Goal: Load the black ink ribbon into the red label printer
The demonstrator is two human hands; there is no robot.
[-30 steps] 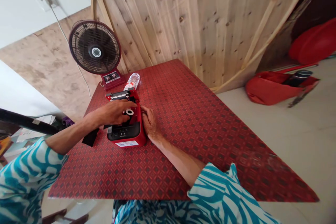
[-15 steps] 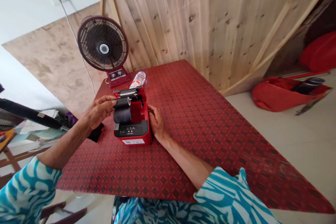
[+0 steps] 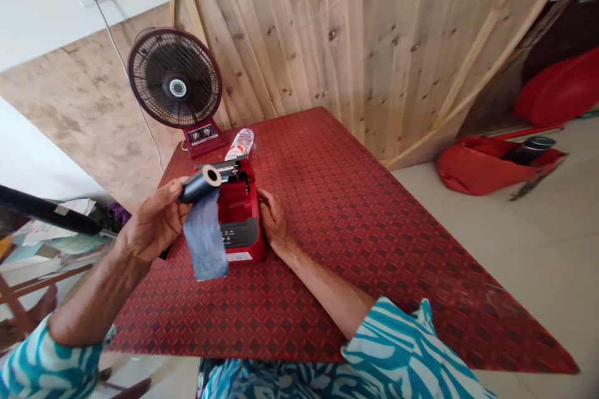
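One dark roll, gripped by its end at the red machine's left side

The left hand (image 3: 156, 218) has its fingers (image 3: 173, 190) clamped on the far end of the dark roll (image 3: 199, 185), which is raised and tilted beside the red machine (image 3: 256, 249). The right hand (image 3: 274, 215) lies against the machine's right side; whether its fingers grip, I cannot tell. The roll looks light and firm, probably slick; best held by its ends or its pale hollow core (image 3: 211, 176). Its loose strip (image 3: 206, 240) hangs thin, limp and bluish-grey, likely easy to crease or tear. The machine seems hard plastic, boxy with rounded corners, its lid raised; the bench (image 3: 327, 262) wears a red diamond pattern
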